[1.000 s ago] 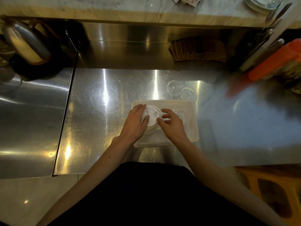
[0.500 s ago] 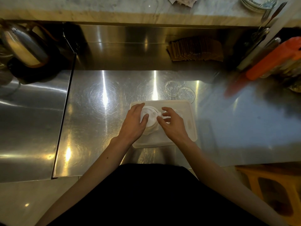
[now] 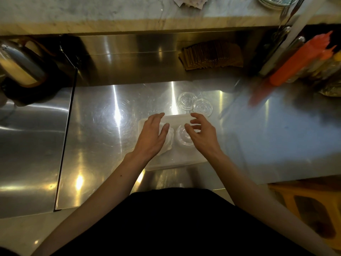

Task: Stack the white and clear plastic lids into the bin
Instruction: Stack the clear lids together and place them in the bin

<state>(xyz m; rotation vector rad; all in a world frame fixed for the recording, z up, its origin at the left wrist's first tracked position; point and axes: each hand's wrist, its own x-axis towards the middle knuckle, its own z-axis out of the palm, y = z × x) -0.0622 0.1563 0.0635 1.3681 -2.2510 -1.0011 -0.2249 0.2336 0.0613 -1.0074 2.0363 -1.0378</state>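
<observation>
A translucent white plastic bin [image 3: 177,118] sits on the steel counter in front of me. Inside it, a stack of white lids [image 3: 169,139] lies on the left, mostly hidden under my left hand [image 3: 151,137]. A stack of clear lids [image 3: 182,135] lies in the bin's right half. My right hand [image 3: 202,134] hovers over them with fingers spread and curled, holding nothing. My left hand is open too, fingers apart above the white stack. Two clear lids [image 3: 186,101] [image 3: 202,107] lie on the counter just beyond the bin.
A steel kettle [image 3: 20,67] stands at the back left. A pile of brown paper sleeves [image 3: 210,57] lies at the back. Orange squeeze bottles [image 3: 299,60] and utensils crowd the right. A marble ledge [image 3: 110,13] runs along the back. A yellow stool [image 3: 310,206] stands lower right.
Both hands have let go of the white lid they pressed onto the stack and lifted apart with fingers spread. The clear stack in the bin now shows.
</observation>
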